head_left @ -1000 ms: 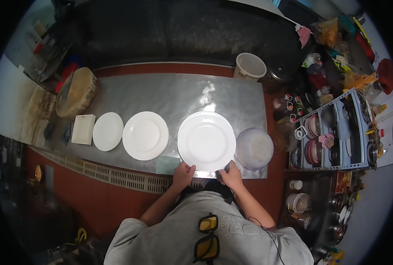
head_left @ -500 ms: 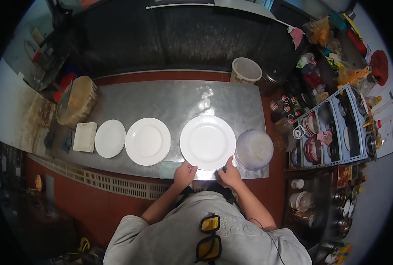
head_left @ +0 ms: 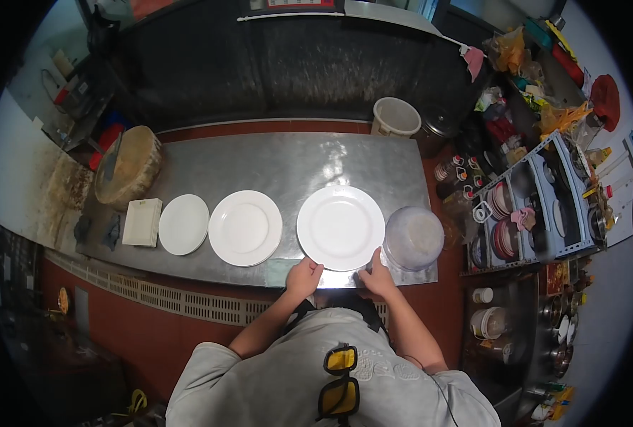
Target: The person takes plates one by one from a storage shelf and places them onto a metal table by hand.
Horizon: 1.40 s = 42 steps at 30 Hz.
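A large round white plate point(head_left: 340, 228) is at the front of the steel table, between both my hands. At its near left edge, my left hand point(head_left: 304, 278) is closed with thumb and fingers at the rim. My right hand point(head_left: 378, 277) grips the near right edge, its index finger stretched along the rim. Whether the plate's underside touches the table cannot be made out. To the left lie another round white plate point(head_left: 245, 228), a smaller oval-looking white plate point(head_left: 183, 225) and a square white dish point(head_left: 142, 223). A translucent plastic bowl point(head_left: 414, 238) stands close on the right.
The steel table point(head_left: 259, 160) carries a thick round chopping block point(head_left: 135, 167) at its left end. A pale green cloth point(head_left: 281, 272) lies by the front edge. Behind stands a white bucket point(head_left: 396, 117); a shelf rack point(head_left: 544, 206) with dishes is at right.
The whole view has shifted slightly, with the table's things a little further right in it. Both hands remain at the plate's near rim, and the plate keeps about the same place on the table.
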Each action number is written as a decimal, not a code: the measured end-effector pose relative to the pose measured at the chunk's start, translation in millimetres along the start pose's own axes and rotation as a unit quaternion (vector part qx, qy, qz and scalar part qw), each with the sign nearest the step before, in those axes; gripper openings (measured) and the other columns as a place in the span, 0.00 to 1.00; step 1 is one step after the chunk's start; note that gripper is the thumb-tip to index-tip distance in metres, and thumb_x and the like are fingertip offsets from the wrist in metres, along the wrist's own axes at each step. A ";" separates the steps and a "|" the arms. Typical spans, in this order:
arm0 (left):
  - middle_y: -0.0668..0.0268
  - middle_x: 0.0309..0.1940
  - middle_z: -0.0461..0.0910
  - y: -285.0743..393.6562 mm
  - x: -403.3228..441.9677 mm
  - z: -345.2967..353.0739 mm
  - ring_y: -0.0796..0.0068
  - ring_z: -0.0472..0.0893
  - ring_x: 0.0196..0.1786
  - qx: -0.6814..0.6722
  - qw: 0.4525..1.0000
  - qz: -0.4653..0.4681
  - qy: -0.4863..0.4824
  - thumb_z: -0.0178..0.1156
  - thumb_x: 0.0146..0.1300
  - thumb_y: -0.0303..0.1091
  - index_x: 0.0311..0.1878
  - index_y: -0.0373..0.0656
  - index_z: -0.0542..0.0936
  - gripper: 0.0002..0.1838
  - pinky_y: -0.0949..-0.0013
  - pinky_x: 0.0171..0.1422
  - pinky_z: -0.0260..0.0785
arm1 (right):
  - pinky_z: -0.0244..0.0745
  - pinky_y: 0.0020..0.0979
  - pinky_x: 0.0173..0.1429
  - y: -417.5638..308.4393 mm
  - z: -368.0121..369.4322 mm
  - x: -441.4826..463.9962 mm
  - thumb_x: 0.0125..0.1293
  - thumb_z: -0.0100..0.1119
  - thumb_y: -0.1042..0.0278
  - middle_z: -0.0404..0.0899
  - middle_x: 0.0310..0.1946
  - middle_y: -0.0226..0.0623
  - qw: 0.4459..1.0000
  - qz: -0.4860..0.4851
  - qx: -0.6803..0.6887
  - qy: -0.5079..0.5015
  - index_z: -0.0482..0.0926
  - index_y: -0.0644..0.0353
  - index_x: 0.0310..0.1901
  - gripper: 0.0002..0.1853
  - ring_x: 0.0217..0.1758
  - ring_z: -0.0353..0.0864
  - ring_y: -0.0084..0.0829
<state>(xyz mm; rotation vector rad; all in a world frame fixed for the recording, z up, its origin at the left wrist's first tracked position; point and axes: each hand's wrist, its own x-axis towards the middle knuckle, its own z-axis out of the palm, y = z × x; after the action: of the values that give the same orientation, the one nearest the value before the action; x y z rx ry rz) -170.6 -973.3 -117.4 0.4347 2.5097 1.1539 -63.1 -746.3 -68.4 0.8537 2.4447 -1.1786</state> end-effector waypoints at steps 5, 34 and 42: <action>0.54 0.26 0.84 -5.5 -10.8 0.2 0.57 0.85 0.30 -0.003 0.999 0.032 0.019 0.67 0.64 0.42 0.37 0.35 0.81 0.16 0.60 0.38 0.76 | 0.81 0.42 0.53 25.9 9.1 9.5 0.61 0.61 0.56 0.84 0.40 0.64 0.999 -0.038 0.010 0.026 0.34 0.68 0.79 0.56 0.46 0.87 0.55; 0.71 0.24 0.78 56.6 -183.4 43.4 0.85 0.73 0.27 -0.203 0.953 -0.125 0.188 0.68 0.66 0.34 0.35 0.38 0.77 0.11 0.74 0.33 0.69 | 0.72 0.26 0.34 18.8 -18.1 -11.4 0.63 0.61 0.71 0.80 0.23 0.30 0.931 -0.281 0.075 -0.219 0.83 0.65 0.34 0.06 0.27 0.76 0.19; 0.69 0.22 0.77 50.9 -259.3 63.0 0.83 0.73 0.24 -0.231 0.902 -0.181 0.315 0.66 0.67 0.34 0.35 0.38 0.77 0.10 0.72 0.28 0.66 | 0.74 0.27 0.34 -8.2 15.5 -37.9 0.61 0.61 0.71 0.82 0.24 0.31 0.887 -0.316 0.003 -0.336 0.83 0.64 0.33 0.06 0.28 0.79 0.21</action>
<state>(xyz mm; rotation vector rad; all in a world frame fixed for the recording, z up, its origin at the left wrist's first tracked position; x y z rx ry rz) 94.8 -1006.1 -70.1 -0.6028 2.4927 1.8652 -38.5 -777.0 -54.2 -0.3799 2.1301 -1.3693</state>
